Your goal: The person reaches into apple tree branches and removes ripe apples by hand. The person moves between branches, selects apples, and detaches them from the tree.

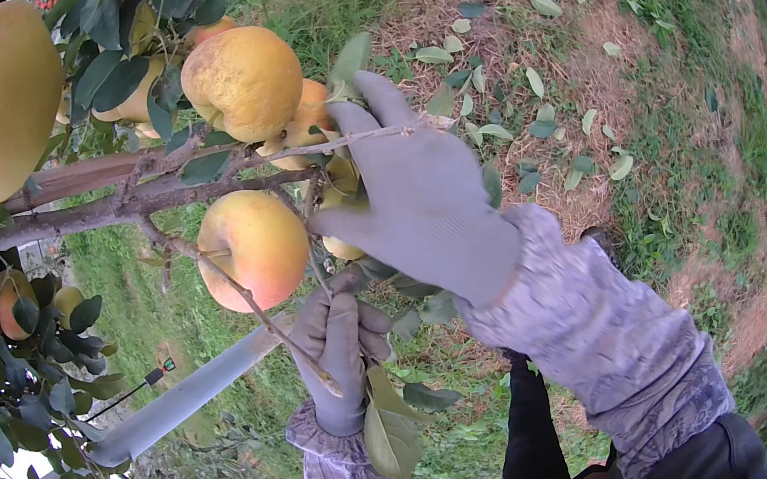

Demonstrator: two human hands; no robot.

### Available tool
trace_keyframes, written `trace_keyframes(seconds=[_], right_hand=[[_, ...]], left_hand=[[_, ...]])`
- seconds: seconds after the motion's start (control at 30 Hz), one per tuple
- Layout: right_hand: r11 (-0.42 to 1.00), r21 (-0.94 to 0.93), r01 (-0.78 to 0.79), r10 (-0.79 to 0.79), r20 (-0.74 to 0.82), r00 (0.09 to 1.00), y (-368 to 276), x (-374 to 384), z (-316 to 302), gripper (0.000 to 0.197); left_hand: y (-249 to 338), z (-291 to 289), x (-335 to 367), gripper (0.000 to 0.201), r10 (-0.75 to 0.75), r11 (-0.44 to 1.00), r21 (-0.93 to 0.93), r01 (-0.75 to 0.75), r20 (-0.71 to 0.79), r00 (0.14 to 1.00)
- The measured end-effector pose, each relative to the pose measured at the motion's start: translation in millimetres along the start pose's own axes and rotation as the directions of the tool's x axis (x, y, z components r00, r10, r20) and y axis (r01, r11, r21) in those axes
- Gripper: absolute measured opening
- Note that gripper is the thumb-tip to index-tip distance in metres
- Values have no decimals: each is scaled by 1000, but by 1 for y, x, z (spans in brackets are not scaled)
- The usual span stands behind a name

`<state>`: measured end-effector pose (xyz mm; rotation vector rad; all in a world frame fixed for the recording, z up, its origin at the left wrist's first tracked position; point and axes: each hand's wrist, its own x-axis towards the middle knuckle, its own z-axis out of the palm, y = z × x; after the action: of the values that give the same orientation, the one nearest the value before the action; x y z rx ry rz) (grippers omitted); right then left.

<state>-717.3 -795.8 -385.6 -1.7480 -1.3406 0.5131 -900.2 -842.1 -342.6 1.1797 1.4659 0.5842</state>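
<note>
Here's the branch (66, 220) in from the left, upper fruit (240, 81) above, lower fruit (254, 251) beneath; right hand (421, 192) right of both, left hand (333, 349) below-right, leaves (622, 167) on the ground (753, 325) farther right.

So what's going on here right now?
A person works at an apple branch with both hands gloved in grey. The left hand pinches a thin twig near a big yellow-red apple, with a green leaf hanging below that hand. The right hand is beside more apples, an upper leaf by its fingers; whether it grips that leaf is unclear.
</note>
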Motion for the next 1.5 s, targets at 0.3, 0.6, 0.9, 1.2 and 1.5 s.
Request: trace_keyframes(seconds=[0.3, 0.6, 0.9, 1.2, 1.5], right_hand=[[997, 41, 61, -67, 163, 984, 37, 23, 71, 33], [847, 418, -328, 51, 551, 833, 85, 44, 80, 35], [958, -61, -282, 288, 180, 941, 142, 12, 73, 55], [346, 866, -362, -101, 418, 903, 96, 4, 126, 41], [946, 296, -134, 79, 193, 978, 161, -88, 99, 41]], left_hand=[[-2, -5, 7, 34, -61, 997, 43, 61, 16, 998], [-16, -28, 5, 34, -38, 999, -14, 38, 46, 998], [-20, -43, 0, 38, -7, 1000, -12, 8, 132, 991], [-41, -41, 6, 42, 139, 990, -54, -134, 102, 985], [-45, -42, 13, 48, 219, 975, 32, -219, 7, 976]])
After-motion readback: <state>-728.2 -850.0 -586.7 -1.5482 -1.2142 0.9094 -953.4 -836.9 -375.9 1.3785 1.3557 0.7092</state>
